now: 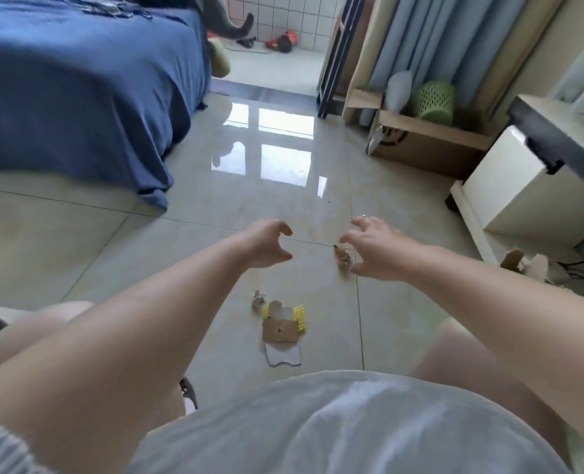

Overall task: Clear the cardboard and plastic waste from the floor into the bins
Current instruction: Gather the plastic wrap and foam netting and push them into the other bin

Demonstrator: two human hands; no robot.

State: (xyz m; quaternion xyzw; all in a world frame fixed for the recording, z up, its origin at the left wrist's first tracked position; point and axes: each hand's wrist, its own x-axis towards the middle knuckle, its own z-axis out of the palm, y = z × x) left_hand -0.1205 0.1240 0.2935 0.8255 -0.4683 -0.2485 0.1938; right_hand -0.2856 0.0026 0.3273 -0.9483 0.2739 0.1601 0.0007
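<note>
Below, torn cardboard scrap (280, 329), yellow plastic (300, 318)

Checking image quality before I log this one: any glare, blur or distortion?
Head view: window glare on the glossy floor; motion blur on the bed and frame edges; wide-angle bending at the sides; both hands, left and right, reasonably sharp.

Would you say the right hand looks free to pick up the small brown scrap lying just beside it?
Probably yes: the right hand hovers with fingers spread beside the brown scrap, and nothing lies between them on the floor.
</note>
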